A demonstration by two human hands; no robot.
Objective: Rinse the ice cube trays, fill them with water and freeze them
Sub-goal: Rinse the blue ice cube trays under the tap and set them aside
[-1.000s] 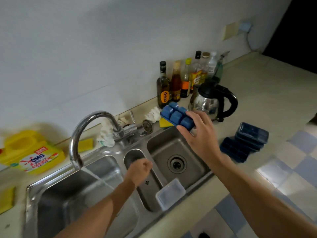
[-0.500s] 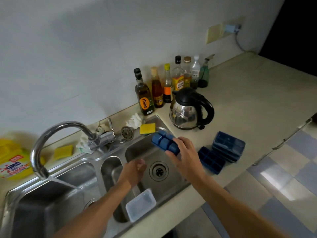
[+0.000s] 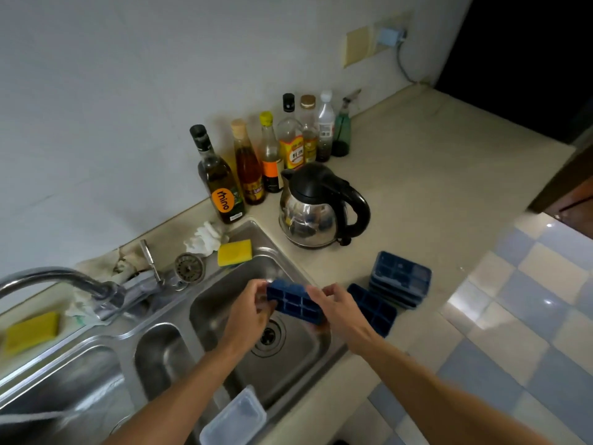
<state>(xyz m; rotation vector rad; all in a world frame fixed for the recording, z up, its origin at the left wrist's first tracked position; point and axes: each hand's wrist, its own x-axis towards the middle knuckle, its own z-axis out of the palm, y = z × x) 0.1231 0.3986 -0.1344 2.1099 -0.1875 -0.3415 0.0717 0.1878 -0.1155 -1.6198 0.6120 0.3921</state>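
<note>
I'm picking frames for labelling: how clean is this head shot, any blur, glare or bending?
Head view: dim, soft overall; faucet and left sink basin smeared at the edge; bright reflections on the kettle; glare on the floor tiles; wide lens curves the counter; ice cube tray between left hand and right hand legible.

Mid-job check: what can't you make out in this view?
- Tap: the spout is cut off by the left edge of the head view, so I cannot tell whether water is running.
- Tray: its ends are covered by the left hand and right hand, and the cells are dark. I cannot tell if they are wet or dry.
- Stack: it is blurred, so the number of trays is unclear.
</note>
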